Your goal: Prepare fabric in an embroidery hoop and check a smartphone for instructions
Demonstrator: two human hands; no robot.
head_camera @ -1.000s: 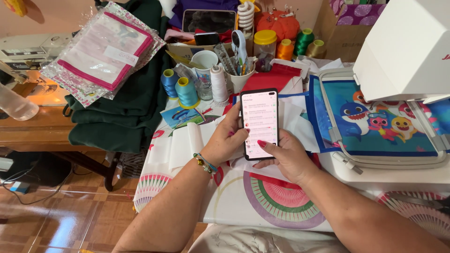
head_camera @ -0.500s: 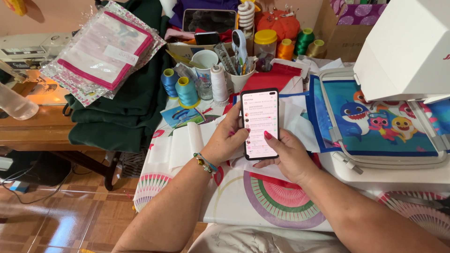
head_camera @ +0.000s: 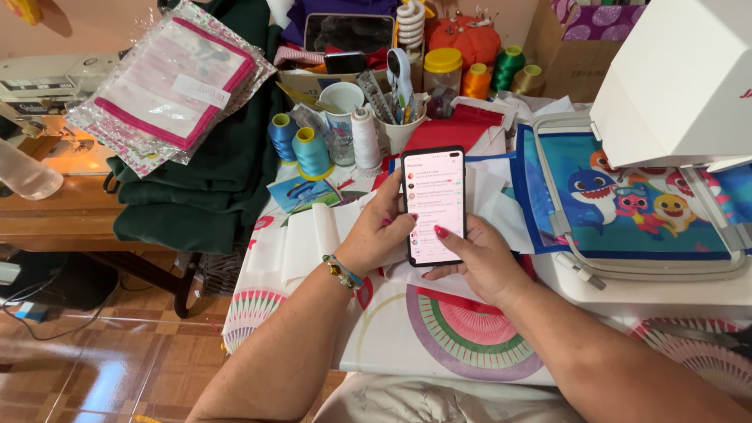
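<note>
The left hand (head_camera: 384,231) wraps around a slim black glass-fronted smartphone (head_camera: 435,205), held upright above the patterned counter (head_camera: 407,337). The right hand (head_camera: 478,262) supports its right edge, thumb touching the screen. Rigid, light, slippery and fragile; best gripped along its long edges.

A black-framed smartphone (head_camera: 434,205) is held upright, slightly tilted, above the bench. Its screen is lit, and a pale pink list with small round icons is shown. The lower edge is hidden behind a thumb.

Glossy brown tiled floor (head_camera: 102,352), perhaps wooden side table (head_camera: 63,223)
</note>
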